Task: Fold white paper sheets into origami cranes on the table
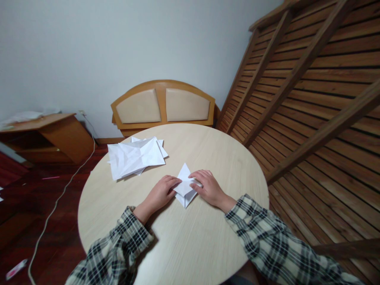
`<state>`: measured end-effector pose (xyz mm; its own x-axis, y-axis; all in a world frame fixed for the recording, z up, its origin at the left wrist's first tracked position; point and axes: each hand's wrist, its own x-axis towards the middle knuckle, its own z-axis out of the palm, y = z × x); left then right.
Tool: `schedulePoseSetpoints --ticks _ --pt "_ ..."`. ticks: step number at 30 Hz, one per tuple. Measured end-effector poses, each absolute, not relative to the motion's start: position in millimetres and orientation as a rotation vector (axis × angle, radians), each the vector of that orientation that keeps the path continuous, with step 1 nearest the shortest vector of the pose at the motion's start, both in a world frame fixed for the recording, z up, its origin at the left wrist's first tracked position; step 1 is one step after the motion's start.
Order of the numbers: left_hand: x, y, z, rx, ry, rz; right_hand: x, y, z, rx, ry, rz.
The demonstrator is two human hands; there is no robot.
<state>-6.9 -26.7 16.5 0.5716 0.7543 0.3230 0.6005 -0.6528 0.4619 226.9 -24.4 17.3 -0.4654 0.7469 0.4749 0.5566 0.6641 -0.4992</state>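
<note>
A small folded white paper (184,186), diamond-shaped with a point toward me and one away, lies near the middle of the round pale wooden table (190,245). My left hand (162,192) rests on its left edge with the fingers curled and pressed down on the fold. My right hand (208,186) lies on its right side, fingers bent and pressing the paper's flap flat. Both sleeves are plaid.
A loose stack of creased white sheets (135,157) lies on the table's far left. A wooden headboard with padded panels (163,105) leans on the wall behind. A slatted wooden frame (311,99) slants at right. A low cabinet (47,136) and a cable (56,202) are at left.
</note>
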Motion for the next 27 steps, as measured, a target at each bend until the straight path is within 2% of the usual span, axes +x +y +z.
schedulePoseSetpoints --ticks 5,27 --pt "-7.8 -25.9 13.7 2.479 1.137 0.734 225.0 -27.1 18.4 -0.960 -2.280 0.351" --pt "-9.6 -23.7 10.9 2.359 1.292 0.818 223.9 -17.9 2.2 -1.276 -2.219 0.274"
